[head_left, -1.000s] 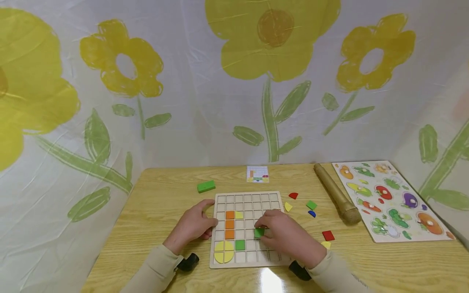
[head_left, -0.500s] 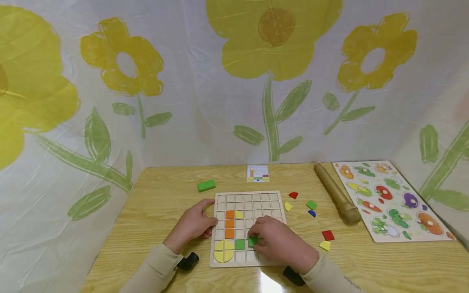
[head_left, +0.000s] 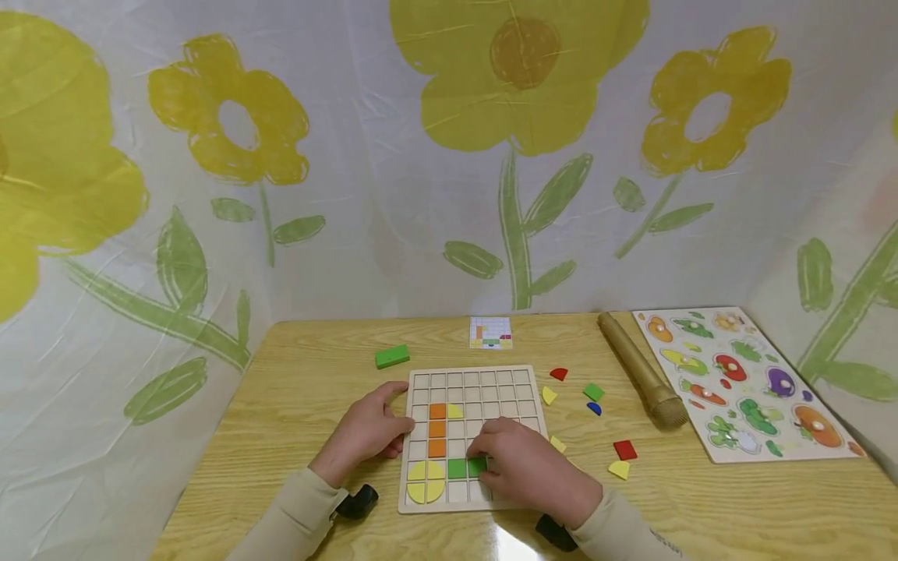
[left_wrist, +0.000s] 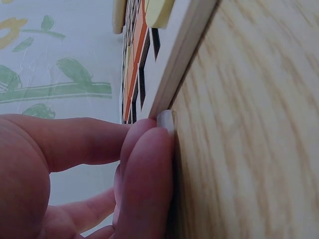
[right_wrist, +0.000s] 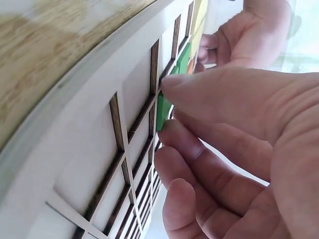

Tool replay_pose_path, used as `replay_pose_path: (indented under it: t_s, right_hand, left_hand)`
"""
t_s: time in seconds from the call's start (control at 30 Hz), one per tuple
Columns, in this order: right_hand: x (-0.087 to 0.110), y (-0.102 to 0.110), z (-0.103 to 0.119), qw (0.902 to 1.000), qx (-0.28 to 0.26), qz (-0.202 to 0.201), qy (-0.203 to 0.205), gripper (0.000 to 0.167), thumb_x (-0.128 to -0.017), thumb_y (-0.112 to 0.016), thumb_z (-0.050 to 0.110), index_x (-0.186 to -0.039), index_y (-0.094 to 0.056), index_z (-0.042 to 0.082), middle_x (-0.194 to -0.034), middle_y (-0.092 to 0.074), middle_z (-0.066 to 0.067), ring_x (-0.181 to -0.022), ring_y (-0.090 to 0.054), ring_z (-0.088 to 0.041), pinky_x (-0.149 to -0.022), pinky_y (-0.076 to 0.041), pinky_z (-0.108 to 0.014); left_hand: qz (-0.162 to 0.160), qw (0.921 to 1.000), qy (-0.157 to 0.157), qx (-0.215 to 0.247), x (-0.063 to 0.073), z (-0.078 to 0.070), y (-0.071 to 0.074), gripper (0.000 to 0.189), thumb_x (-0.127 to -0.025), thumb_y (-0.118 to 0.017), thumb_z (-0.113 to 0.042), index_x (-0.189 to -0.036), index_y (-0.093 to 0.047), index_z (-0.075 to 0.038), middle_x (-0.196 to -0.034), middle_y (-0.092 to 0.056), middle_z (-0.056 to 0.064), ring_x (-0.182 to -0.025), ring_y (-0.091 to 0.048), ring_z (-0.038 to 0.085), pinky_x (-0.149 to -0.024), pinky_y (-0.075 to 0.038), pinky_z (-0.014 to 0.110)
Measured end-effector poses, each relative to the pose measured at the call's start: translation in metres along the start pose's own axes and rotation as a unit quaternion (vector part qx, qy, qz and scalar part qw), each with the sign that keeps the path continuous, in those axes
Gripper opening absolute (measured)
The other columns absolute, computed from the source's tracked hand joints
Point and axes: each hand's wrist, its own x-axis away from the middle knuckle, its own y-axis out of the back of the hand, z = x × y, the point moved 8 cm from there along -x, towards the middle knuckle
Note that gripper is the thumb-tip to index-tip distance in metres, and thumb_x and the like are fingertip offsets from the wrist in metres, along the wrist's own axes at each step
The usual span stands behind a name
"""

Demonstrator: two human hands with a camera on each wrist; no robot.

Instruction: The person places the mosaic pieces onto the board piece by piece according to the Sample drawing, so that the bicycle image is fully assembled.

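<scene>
A pale wooden grid board (head_left: 491, 377) lies on the table. In the head view my left hand (head_left: 368, 425) is at its left edge; the left wrist view shows thumb and fingers of that hand (left_wrist: 134, 164) gripping the rim. My right hand (head_left: 529, 467) pinches a green square tile (head_left: 477, 467) between thumb and fingers, at a cell just right of another green square tile (head_left: 457, 468). In the right wrist view the pinched tile (right_wrist: 162, 110) is partly hidden by the thumb. Orange squares (head_left: 437, 429) and yellow quarter-circle pieces (head_left: 426, 481) sit in cells on the left.
Right of the board lie loose pieces: a red square (head_left: 625, 449), a blue half-circle (head_left: 594, 408), a green square (head_left: 593, 392) and several others. A pattern card (head_left: 491, 333), green block (head_left: 392, 356), gold microphone (head_left: 641, 372) and vegetable puzzle board (head_left: 747, 382) are farther back.
My right hand has moved left and toward me across the board, bringing the green square tile beside the other green one. My left hand stays at the board's edge.
</scene>
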Motion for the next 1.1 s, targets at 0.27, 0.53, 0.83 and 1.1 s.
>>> replay_pose_path:
  t_s: [0.27, 0.53, 0.83, 1.1]
  right_hand:
    - [0.0, -0.003, -0.002, 0.9999, 0.01, 0.008, -0.003, 0.021, -0.086, -0.083, 0.007, -0.104, -0.084, 0.017, -0.098, -0.072, 0.008, -0.095, -0.063, -0.006, -0.089, -0.059, -0.028]
    - [0.0, -0.003, -0.001, 0.9998, 0.01, 0.013, -0.005, 0.021, -0.086, -0.084, 0.007, -0.105, -0.084, 0.018, -0.098, -0.072, 0.008, -0.093, -0.061, -0.005, -0.087, -0.059, -0.027]
    - [0.003, 0.015, -0.02, 0.9993, -0.009, 0.007, -0.036, 0.019, -0.091, -0.083, 0.015, -0.11, -0.084, 0.013, -0.105, -0.076, 0.004, -0.1, -0.066, -0.01, -0.09, -0.061, -0.032]
    - [0.034, 0.057, -0.102, 0.9874, -0.011, -0.062, -0.145, 0.02, -0.095, -0.08, 0.013, -0.113, -0.081, 0.005, -0.106, -0.077, -0.004, -0.099, -0.071, -0.021, -0.088, -0.062, -0.041]
  left_hand:
    - [0.0, 0.9999, -0.011, 0.005, -0.001, 0.001, 0.0, 0.071, -0.097, -0.076, -0.011, -0.162, -0.048, -0.015, -0.074, -0.067, 0.01, -0.058, -0.066, 0.018, -0.056, -0.06, 0.032]
    - [-0.001, 1.0, -0.005, 0.001, -0.002, 0.002, 0.0, 0.072, -0.096, -0.076, -0.012, -0.162, -0.048, -0.016, -0.076, -0.066, 0.01, -0.058, -0.066, 0.019, -0.056, -0.06, 0.032]
    - [-0.001, 1.0, -0.002, 0.001, -0.004, 0.003, -0.001, 0.072, -0.097, -0.077, -0.013, -0.162, -0.048, -0.017, -0.076, -0.067, 0.01, -0.058, -0.066, 0.019, -0.056, -0.059, 0.032]
    - [-0.004, 0.9999, 0.007, -0.009, -0.003, 0.004, -0.001, 0.072, -0.097, -0.077, -0.015, -0.162, -0.048, -0.019, -0.076, -0.066, 0.01, -0.058, -0.065, 0.019, -0.057, -0.06, 0.032]
